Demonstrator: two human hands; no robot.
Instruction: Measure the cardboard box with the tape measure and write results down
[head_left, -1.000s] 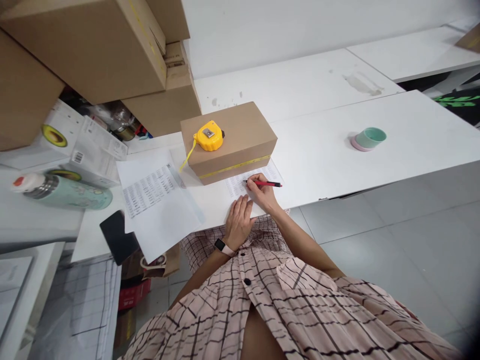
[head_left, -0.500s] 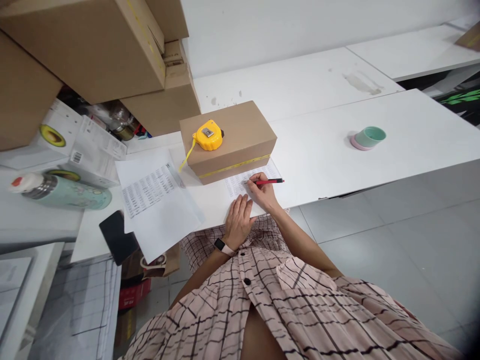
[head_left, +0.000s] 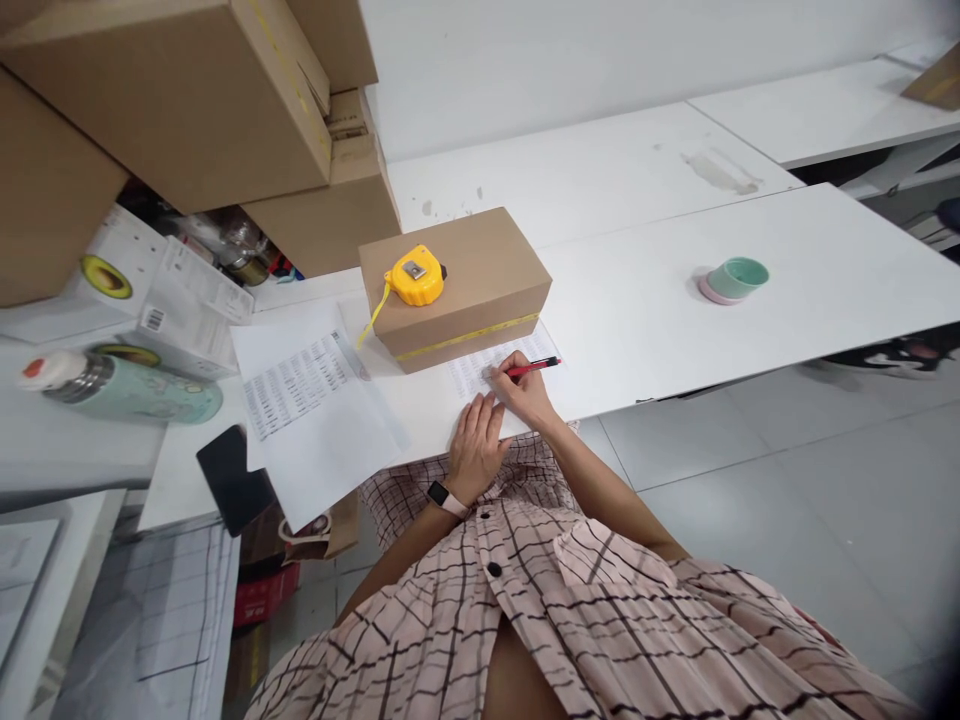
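Observation:
My right hand [head_left: 525, 388] is closed around a red pen [head_left: 534, 367], its tip resting on a printed sheet [head_left: 495, 362] at the near edge of the white table [head_left: 675, 320]. My left hand [head_left: 475, 447] lies flat and open on the table beside that sheet, a watch on its wrist. Just behind the sheet stands a small cardboard box [head_left: 457, 282] with a yellow tape measure [head_left: 414, 275] on top; its yellow tape runs round the box.
Another printed sheet [head_left: 307, 405] and a black phone [head_left: 231, 478] lie at the left. A mint bottle [head_left: 124, 390] lies on its side, white cartons and large cardboard boxes [head_left: 180, 100] are stacked at the far left. A mint cup [head_left: 736, 278] sits to the right.
The pen tip and my right hand have shifted slightly left along the sheet. My left hand stays flat in place. The view has tilted a little.

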